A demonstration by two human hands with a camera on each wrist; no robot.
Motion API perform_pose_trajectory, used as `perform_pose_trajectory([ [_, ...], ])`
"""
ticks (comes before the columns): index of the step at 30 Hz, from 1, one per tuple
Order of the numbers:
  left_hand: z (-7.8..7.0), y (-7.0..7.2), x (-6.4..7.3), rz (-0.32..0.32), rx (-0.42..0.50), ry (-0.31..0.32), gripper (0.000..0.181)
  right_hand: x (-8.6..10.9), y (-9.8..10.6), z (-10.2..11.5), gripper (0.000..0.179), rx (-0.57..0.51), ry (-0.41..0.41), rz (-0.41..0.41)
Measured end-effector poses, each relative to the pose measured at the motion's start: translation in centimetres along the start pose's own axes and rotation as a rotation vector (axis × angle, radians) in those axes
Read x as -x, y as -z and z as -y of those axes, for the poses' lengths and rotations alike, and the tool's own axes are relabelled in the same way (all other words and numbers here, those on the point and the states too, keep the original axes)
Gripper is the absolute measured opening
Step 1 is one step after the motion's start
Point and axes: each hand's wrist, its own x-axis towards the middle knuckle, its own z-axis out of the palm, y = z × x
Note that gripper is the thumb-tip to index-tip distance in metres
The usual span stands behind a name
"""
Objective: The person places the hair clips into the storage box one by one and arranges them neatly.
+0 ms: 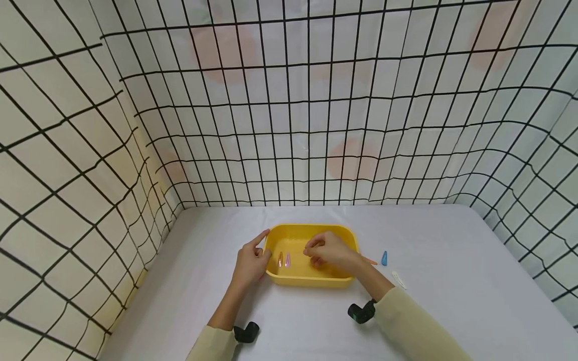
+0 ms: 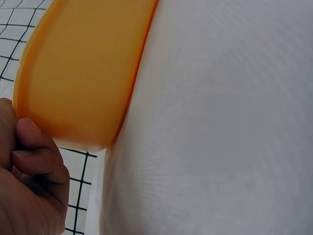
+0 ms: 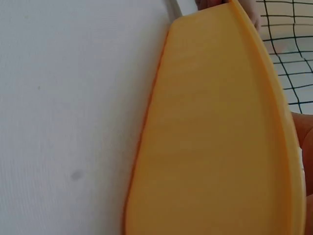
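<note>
A yellow plastic tray (image 1: 303,282) sits on the table. Two slim hair clips lie side by side in its left part, an orange one (image 1: 280,259) and a pink one (image 1: 287,259). At the tray's left end my left hand (image 1: 250,260) holds the rim, index finger stretched along the corner and thumb over the edge; its other fingers curl against the outer wall (image 2: 83,73). Above the tray's middle, my right hand (image 1: 331,249) has thumb and index fingertips brought together. Whether anything small is between them is hidden.
Right of the tray lie an orange clip (image 1: 369,260) partly behind the right wrist, a blue hair clip (image 1: 384,258) and a white clip-like piece (image 1: 399,280). A black wire grid (image 1: 309,133) stands behind the table and along both sides.
</note>
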Motion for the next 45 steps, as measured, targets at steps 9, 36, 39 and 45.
perform_pose_trajectory([
  [9,-0.3,0.1,0.2,-0.008,-0.011,-0.018,0.060,1.0,3.1,0.0,0.021,-0.008,0.082,-0.009],
  [36,-0.3,0.3,0.4,0.034,0.049,-0.010,0.059,6.3,11.8,-4.8,0.040,0.024,0.067,-0.163],
  [39,-0.3,0.2,0.4,0.037,0.050,-0.001,0.059,6.8,12.4,-5.6,0.043,0.022,0.067,-0.164],
  [45,-0.3,0.2,0.4,0.036,0.051,0.018,0.060,7.7,13.4,-6.9,0.046,0.025,0.078,-0.173],
])
